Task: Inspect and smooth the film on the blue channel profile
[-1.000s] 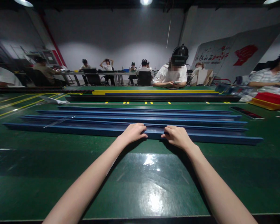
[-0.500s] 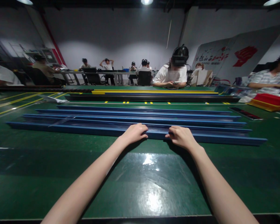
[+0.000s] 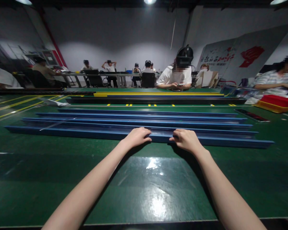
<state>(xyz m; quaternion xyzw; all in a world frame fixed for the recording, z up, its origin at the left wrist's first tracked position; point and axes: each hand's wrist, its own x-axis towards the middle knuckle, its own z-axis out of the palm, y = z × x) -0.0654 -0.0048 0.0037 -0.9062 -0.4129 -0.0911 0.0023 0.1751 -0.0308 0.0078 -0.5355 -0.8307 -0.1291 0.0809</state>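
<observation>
A long blue plastic channel rail (image 3: 74, 132) lies across the table in front of me, the nearest of several side by side. My left hand (image 3: 138, 136) is closed over its near wall just left of the middle, thumb on the front face and fingers over the top edge. My right hand (image 3: 185, 139) grips the same wall a little to the right, its fingers curled. A short stretch of the wall shows between both hands. Behind it lie the other blue rails (image 3: 144, 120), roughly parallel. A thin clear strip (image 3: 57, 124) crosses the rails at the left.
Farther back lie black rails (image 3: 156, 100) and a yellow rail (image 3: 158, 94). At the right are a phone (image 3: 252, 115) and a red bin (image 3: 279, 101). A person (image 3: 176, 76) sits opposite, holding a phone. The green table (image 3: 144, 191) has a glossy surface.
Both hands keep their grip in almost the same place. The near rail's left end and the clear strip appear slightly farther left. The person at the far right has moved an arm.
</observation>
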